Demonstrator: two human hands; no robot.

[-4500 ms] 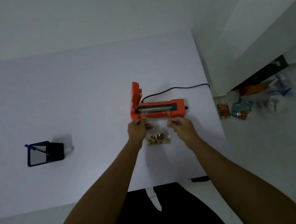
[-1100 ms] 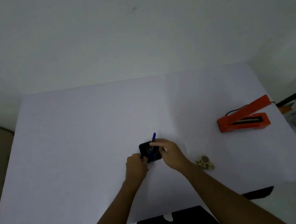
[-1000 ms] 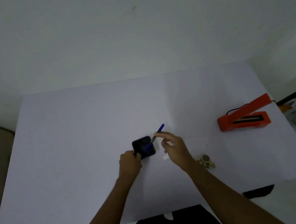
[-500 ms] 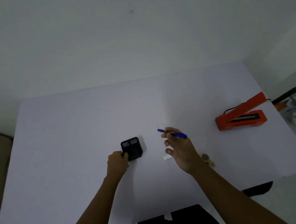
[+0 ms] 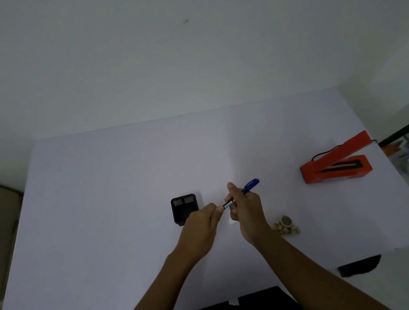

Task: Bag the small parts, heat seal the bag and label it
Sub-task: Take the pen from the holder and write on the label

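Both hands meet over the middle of the flat, matte white table [image 5: 101, 191]. The right hand [image 5: 248, 210] is wrapped around a slim blue pen [image 5: 248, 185], its capped end angled up and away; the left hand [image 5: 202, 224] pinches the pen's near, darker end with its fingertips. A square black plastic holder [image 5: 184, 208] stands just behind the left hand. The clear bag of small tan parts [image 5: 286, 225] lies right of the right wrist, near a small white label [image 5: 232, 221]. The boxy orange heat sealer [image 5: 335, 165], arm raised, sits far right.
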